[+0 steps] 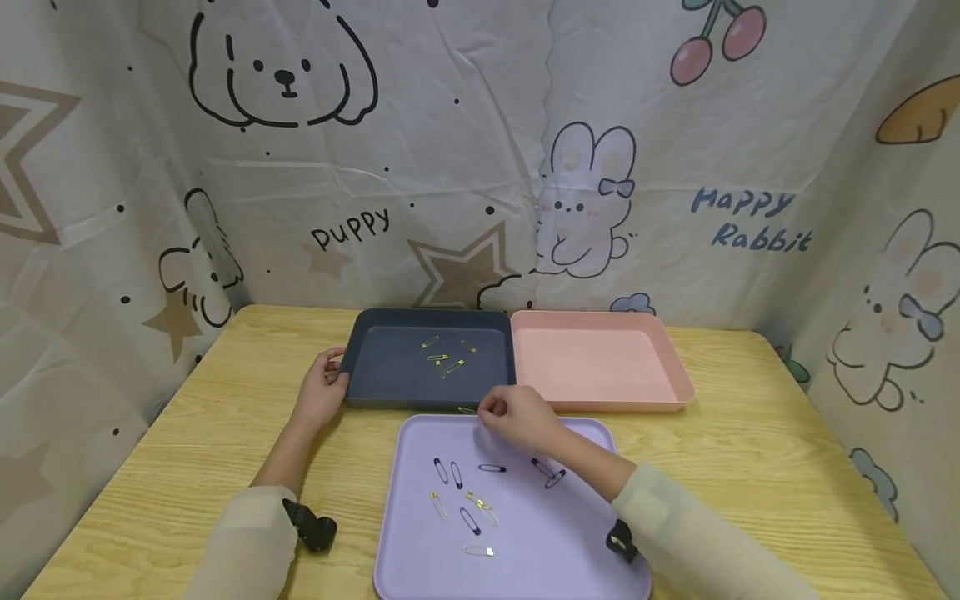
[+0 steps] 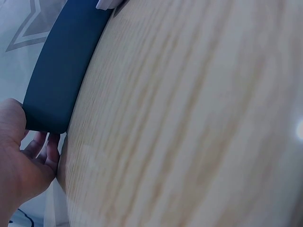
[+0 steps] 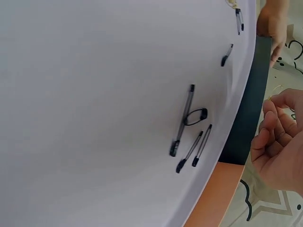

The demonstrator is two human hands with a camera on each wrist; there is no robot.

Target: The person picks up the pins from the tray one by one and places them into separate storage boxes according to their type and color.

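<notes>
My right hand (image 1: 525,417) pinches a gold safety pin (image 1: 467,410) between thumb and fingertips, over the near edge of the dark blue tray (image 1: 390,375). In the right wrist view the pin's tip shows beyond the curled fingers (image 3: 279,127). My left hand (image 1: 322,387) grips the left end of the dark tray, with thumb and bent fingers at its corner (image 2: 42,151). Several gold safety pins (image 1: 437,357) lie spread inside that tray. On the lilac tray (image 1: 420,567) in front are several black safety pins (image 1: 492,468) and several gold ones (image 1: 480,502).
A pink tray (image 1: 600,358) stands against the dark tray's right side. All three trays are on a wooden table (image 1: 735,467). A printed curtain (image 1: 465,167) hangs behind the table and along its sides. Black wrist cameras (image 1: 313,527) sit at both sleeves.
</notes>
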